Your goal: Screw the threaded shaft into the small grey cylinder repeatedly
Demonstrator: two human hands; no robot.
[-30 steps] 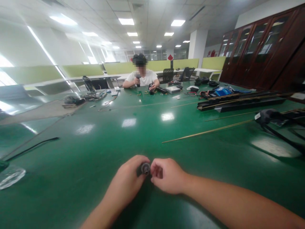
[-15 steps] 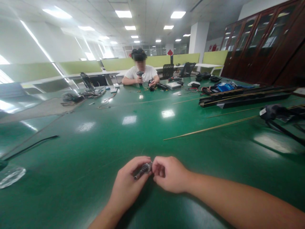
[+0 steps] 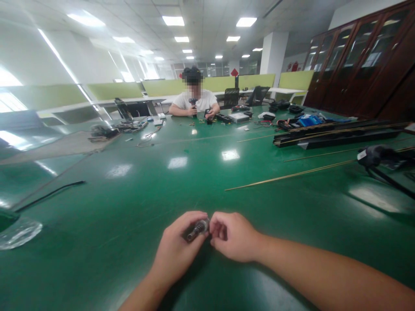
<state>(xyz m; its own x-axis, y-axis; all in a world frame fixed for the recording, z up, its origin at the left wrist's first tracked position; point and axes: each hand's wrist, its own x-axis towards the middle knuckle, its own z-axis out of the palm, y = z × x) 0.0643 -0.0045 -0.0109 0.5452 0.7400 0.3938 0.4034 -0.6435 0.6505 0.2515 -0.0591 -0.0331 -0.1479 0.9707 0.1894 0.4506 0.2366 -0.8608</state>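
Low in the middle of the view, my left hand (image 3: 179,242) is closed around a small metal part (image 3: 198,229). This part has a ribbed, spring-like stem pointing toward me and to the left, and a wider round end on the right. My right hand (image 3: 231,236) is beside that round end, its fingers curled and pinched close against it. Whatever lies between the right fingertips is hidden. Both hands are just above the green tabletop (image 3: 142,229).
Thin brass-coloured rods (image 3: 288,176) and black channels (image 3: 333,134) lie to the right, near a black device with a cable (image 3: 372,155). A clear glass dish (image 3: 22,235) and black cable (image 3: 52,194) are at left. Across the table sits a person (image 3: 194,101) holding dark items.
The whole view has shifted slightly, so the surroundings sit a little further right. My hands keep nearly the same pose around the metal part, whose stem appears slightly turned.
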